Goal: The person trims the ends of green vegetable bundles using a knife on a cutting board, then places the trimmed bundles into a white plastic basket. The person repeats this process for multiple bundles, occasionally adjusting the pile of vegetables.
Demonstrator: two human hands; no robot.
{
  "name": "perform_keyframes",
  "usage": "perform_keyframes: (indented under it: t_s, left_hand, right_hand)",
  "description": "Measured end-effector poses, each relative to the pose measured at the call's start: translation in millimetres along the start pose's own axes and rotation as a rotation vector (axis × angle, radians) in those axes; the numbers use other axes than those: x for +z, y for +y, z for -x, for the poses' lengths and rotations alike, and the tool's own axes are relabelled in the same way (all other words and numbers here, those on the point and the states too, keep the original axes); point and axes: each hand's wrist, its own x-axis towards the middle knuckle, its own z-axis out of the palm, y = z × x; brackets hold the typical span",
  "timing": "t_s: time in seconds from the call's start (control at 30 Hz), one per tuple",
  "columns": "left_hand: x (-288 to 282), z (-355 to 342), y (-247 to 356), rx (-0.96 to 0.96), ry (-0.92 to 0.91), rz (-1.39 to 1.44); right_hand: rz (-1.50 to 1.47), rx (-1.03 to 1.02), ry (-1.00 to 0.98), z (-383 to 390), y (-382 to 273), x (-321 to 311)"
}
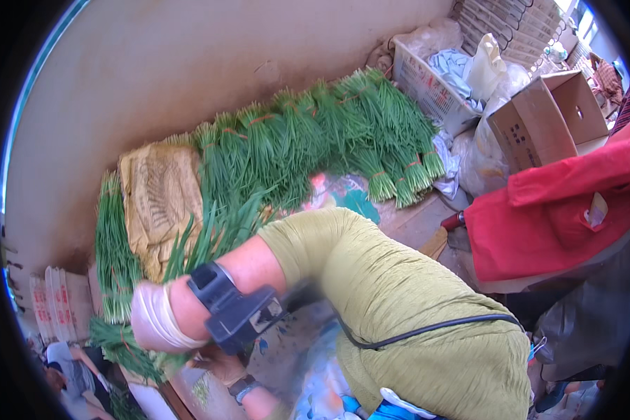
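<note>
My right hand (pixel 159 318), in a pale pink-white glove or wrap, is at the left over a bunch of garlic chives (pixel 122 344). Its fingers are turned away and hidden. A black device (pixel 241 315) is strapped to that forearm below the green sleeve. Bare and wearing a dark watch, my left hand (pixel 220 364) reaches in from the lower edge, close to the stalks. The right forearm covers part of it, and its grip is not visible. Loose green leaves (pixel 224 231) stick up beyond my right forearm.
Many chive bunches (pixel 280 140) with orange ties lie along the wall. A tan woven sack (pixel 157 199) covers some. At the right are a white plastic crate (pixel 434 91), a cardboard box (pixel 539 129) and red cloth (pixel 556 217). Another person (pixel 77 371) is at lower left.
</note>
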Motion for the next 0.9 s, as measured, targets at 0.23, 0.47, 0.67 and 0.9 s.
perform_keyframes:
  t_s: [0.23,0.47,0.67,0.9]
  left_hand:
    - [41,156,88,0.633,0.447,-0.43]
    - [7,205,92,0.684,0.223,-0.219]
    - [59,169,78,0.757,0.456,-0.63]
    - [76,163,59,0.604,0.564,-1.022]
  right_hand:
    - [-0.393,-0.005,-0.252,24,-130,92]
    - [-0.591,-0.014,-0.771,10,-107,83]
    - [-1.199,0.218,-0.186,-55,-125,125]
    - [-2.027,0.404,-0.09,-51,-168,226]
